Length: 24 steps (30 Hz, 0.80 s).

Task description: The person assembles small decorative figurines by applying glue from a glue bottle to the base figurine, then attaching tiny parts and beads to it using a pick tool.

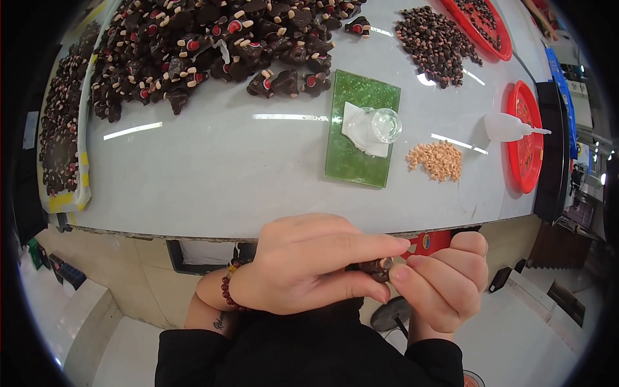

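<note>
My left hand [309, 261] is closed around a small dark brown figure [375, 267] just in front of the table edge. Thumb and fingers grip it, and a light pinkish-tan spot shows on its end. Against that end comes my right hand [448, 280], its fingers curled and its thumb and index pinched together. Whatever lies in that pinch is too small or hidden to make out. Nearest on the table is a little heap of peach-coloured bits [438, 161]. Left of the heap, a green plate [342, 158] bears a clear glass cup [385, 126] on a folded white tissue.
Many dark brown figures with red and cream parts form a large pile [219, 51] at the far left. A tray [82, 161] of similar pieces runs along the left edge. At right are a brown-bit heap [435, 45], red trays [514, 106] and a white squeeze bottle [506, 128].
</note>
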Motion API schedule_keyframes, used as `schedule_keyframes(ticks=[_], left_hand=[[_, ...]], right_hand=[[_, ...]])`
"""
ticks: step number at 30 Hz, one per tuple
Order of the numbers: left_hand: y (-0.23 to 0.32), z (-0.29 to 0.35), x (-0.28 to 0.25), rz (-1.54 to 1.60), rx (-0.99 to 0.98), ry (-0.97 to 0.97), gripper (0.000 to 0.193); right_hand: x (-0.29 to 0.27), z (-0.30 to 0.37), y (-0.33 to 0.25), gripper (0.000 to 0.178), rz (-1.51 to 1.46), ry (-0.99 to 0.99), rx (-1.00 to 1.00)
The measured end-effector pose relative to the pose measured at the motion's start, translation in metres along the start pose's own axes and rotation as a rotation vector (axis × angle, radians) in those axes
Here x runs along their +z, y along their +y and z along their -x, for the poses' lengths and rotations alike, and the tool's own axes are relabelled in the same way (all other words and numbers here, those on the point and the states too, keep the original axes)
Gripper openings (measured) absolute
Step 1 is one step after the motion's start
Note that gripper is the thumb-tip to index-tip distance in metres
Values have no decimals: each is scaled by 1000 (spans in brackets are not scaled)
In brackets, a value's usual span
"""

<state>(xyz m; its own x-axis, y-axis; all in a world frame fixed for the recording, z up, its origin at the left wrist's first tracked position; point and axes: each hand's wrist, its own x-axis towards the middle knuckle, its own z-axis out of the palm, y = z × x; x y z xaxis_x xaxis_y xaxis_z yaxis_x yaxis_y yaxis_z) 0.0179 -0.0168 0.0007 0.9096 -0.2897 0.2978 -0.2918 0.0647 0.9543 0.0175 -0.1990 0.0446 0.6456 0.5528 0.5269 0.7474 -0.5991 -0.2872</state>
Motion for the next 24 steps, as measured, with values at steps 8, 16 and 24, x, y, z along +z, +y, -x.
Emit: schedule_keyframes(ticks=[8, 16, 24], left_hand=[[-1, 1, 2, -2, 15, 15, 35], [-1, 2, 5, 31, 51, 78, 24], [-3, 2, 5, 68, 49, 62, 23]], right_hand=[[-2, 0, -4, 25, 30, -20, 10], [1, 1, -3, 28, -62, 4, 35], [7, 3, 0, 26, -178, 60, 69]])
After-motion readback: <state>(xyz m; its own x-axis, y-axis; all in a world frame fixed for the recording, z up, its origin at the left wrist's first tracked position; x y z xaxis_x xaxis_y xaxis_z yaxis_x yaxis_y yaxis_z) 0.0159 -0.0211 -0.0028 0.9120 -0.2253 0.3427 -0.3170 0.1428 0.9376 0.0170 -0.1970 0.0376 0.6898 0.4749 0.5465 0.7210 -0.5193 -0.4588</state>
